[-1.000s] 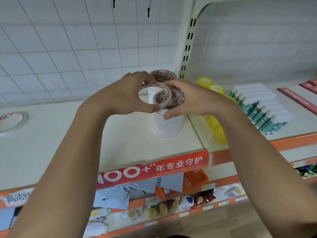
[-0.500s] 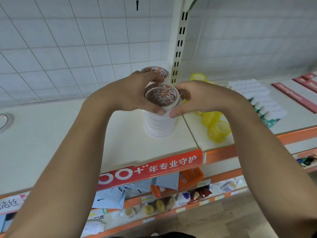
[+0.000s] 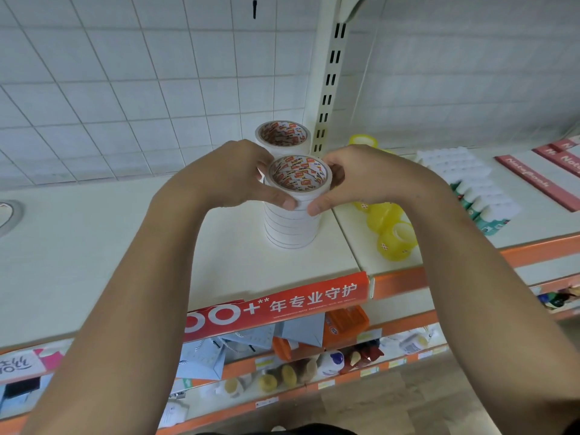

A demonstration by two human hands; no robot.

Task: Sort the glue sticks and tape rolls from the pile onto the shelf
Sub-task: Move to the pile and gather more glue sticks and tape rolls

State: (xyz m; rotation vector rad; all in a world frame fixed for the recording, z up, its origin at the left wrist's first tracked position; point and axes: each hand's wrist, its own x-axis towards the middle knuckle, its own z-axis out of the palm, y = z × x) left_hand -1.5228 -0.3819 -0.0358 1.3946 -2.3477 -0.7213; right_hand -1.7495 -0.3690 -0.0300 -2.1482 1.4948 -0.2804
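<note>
White grid back panel (image 3: 125, 89) behind cream shelf (image 3: 110, 246). Both grips closed snug on top tape roll (image 3: 299, 178): left hand (image 3: 232, 177) and right hand (image 3: 370, 177) curl round it from either side, thumbs pressed on near edge, fingers wrapped behind. Roll sits atop front tape stack (image 3: 292, 227), second stack (image 3: 282, 135) just behind. Forearms rise from below, converging on roll. To right of stack, yellow tape rolls (image 3: 392, 233), then glue sticks (image 3: 480, 196).

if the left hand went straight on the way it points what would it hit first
Probably the rear tape stack, just beyond the left hand gripping the top roll; depth unclear.
</note>
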